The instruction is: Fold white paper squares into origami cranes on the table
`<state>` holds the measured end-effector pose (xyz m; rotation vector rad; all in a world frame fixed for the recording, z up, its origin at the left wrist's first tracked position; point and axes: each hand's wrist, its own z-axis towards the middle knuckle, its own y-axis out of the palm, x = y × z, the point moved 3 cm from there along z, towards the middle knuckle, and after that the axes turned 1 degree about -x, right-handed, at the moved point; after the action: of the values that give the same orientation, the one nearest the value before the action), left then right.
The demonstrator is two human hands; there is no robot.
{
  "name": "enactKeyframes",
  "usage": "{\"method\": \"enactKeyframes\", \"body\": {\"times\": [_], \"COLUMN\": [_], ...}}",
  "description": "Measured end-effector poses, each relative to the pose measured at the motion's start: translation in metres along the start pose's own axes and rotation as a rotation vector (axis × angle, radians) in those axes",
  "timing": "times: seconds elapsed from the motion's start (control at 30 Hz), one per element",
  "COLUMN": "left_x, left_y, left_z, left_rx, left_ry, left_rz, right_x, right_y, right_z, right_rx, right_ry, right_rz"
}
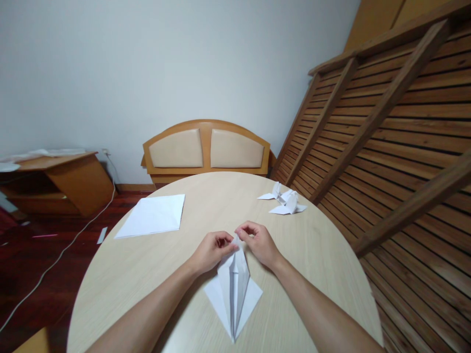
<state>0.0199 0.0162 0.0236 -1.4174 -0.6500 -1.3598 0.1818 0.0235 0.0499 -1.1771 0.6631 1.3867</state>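
A partly folded sheet of white paper [243, 279] lies on the round table in front of me, its narrow tip pointing away and wide flaps spread at the near end. My left hand [217, 250] pinches the paper just below the far tip, thumb on top. At the tip itself, my right hand [259, 240] has thumb and forefinger closed on the paper. Two long folded edges run down the middle of the piece with a slit between them. The fingers cover part of the tip.
A stack of white paper [154, 214] rests at the table's [320, 294] left. Folded paper figures [289, 202] stand at the back right. Wooden slatted panels [386, 113] lean along the right side. Behind are a headboard [206, 147] and, left, a low wooden desk [77, 181].
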Motion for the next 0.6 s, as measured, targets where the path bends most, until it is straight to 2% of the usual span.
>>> {"method": "enactKeyframes", "body": {"times": [0.17, 0.33, 0.6], "left_x": [-0.004, -0.007, -0.015], "left_y": [-0.008, -0.020, -0.024], "left_z": [0.003, 0.005, 0.006], "left_rx": [0.156, 0.292, 0.355], "left_ry": [0.016, 0.017, -0.028], "left_rz": [0.148, 0.254, 0.163], "right_x": [0.010, 0.012, 0.000], "right_y": [-0.002, -0.005, 0.005], "right_z": [0.002, 0.002, -0.008], "right_rx": [-0.004, -0.010, -0.214], "right_ry": [0.031, -0.022, -0.049], "right_rz": [-0.019, -0.213, -0.424]}}
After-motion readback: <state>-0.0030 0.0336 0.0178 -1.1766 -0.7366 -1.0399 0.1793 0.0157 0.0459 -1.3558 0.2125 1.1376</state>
